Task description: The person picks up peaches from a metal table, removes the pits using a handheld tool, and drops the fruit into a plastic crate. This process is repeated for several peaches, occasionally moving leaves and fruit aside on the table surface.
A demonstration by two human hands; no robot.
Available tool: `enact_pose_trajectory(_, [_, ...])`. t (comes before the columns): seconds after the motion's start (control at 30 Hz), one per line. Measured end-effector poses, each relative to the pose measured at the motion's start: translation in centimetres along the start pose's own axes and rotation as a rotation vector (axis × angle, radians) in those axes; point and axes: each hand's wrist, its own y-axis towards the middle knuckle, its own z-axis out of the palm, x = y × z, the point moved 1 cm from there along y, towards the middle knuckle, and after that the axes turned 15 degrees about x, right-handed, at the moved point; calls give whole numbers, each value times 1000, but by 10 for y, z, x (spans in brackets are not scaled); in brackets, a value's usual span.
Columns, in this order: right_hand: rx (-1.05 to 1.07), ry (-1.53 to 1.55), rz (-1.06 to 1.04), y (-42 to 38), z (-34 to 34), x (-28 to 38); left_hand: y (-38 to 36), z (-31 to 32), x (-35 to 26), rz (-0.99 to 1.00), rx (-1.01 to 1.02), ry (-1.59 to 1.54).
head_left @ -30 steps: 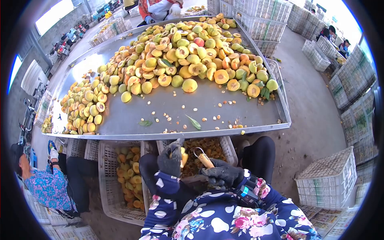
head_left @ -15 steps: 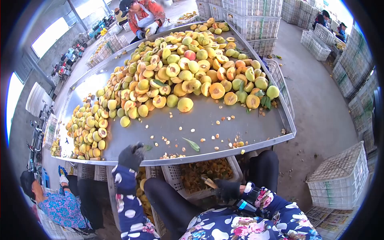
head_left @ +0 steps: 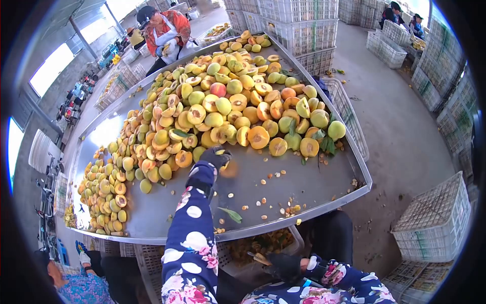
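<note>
My left hand (head_left: 215, 157), in a dark glove, reaches across the metal table to the near edge of the peach pile (head_left: 217, 111). Its fingers are closed around a peach half (head_left: 229, 169), which is blurred by motion and partly hidden by the glove. Low in front of my body, my right hand (head_left: 286, 267), also dark-gloved, grips a small hand tool (head_left: 259, 258) with a tan and metallic end. Beneath the table's near rim, a plastic crate (head_left: 298, 243) of brownish fruit pieces sits by the tool. Halved and whole peaches make up the pile.
The metal table (head_left: 304, 185) has a raised rim; loose pits and a green leaf (head_left: 231, 214) lie on it. White crates stand stacked behind (head_left: 304, 30) and at right (head_left: 430, 223). One person (head_left: 164, 35) works across the table, another (head_left: 83, 283) sits at lower left.
My left hand has moved from the table's near edge forward to the pile and closed on a peach half. My right hand stays low with the tool. The view has shifted slightly.
</note>
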Motion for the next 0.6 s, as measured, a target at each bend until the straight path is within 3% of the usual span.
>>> enact_pose_trajectory(0.03, [34,28,10,-6,-6,18,-21,-9,-2,242,231,-486])
enact_pose_trajectory(0.1, [54,558,55,-19,-17,67,-90,-3,-49,342,544,-1212])
enact_pose_trajectory(0.13, [36,1062,99,-24,-21,101,-117,1,-66,490,605,-1282])
enact_pose_trajectory(0.17, [25,1561,158,-26,-13,121,-161,12,-75,385,430,-1498])
enact_pose_trajectory(0.2, [13,1434,68,-27,-13,120,-179,17,-72,497,474,-1463])
enact_pose_trajectory(0.27, [-12,1175,-110,-31,-14,114,-216,33,-79,464,399,-1530])
enact_pose_trajectory(0.33, [-148,474,-129,-31,-15,138,-233,50,-72,576,412,-1538])
enact_pose_trajectory(0.4, [-261,11,-152,-30,-7,155,-250,67,-64,556,358,-1579])
enact_pose_trajectory(0.5, [-402,-306,-212,-31,6,169,-255,91,-39,584,202,-1527])
enact_pose_trajectory(0.6, [-487,-507,-219,-34,16,184,-268,107,-40,761,303,-1613])
